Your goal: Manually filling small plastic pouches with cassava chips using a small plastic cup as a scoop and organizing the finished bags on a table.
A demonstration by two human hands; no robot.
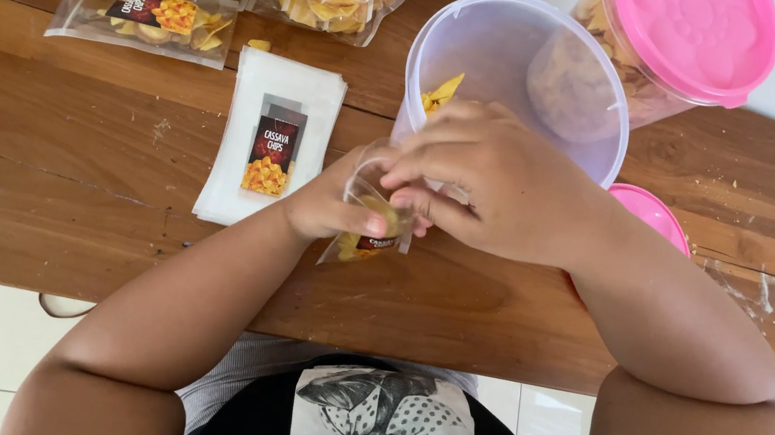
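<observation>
Fig.: filling step. Left hand [328,207] grips small clear plastic pouch [367,235] w/ yellow chips, above brown wooden counter [62,162]; right hand [493,184], fingers pinched at pouch mouth, beside open clear plastic tub [519,74]. Next move likely needs pouch mouth kept open.

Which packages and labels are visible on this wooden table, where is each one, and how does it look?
Small clear pouch: between left hand and right hand, yellow chips inside, dark label.
Stack of empty pouches: flat, left of the hands, whitish, dark rectangular label with a yellow picture.
Filled chip bags: far left edge, clear, yellow chips, dark labels.
Open clear tub: behind the hands.
Pink-lidded jar: far right.
</observation>
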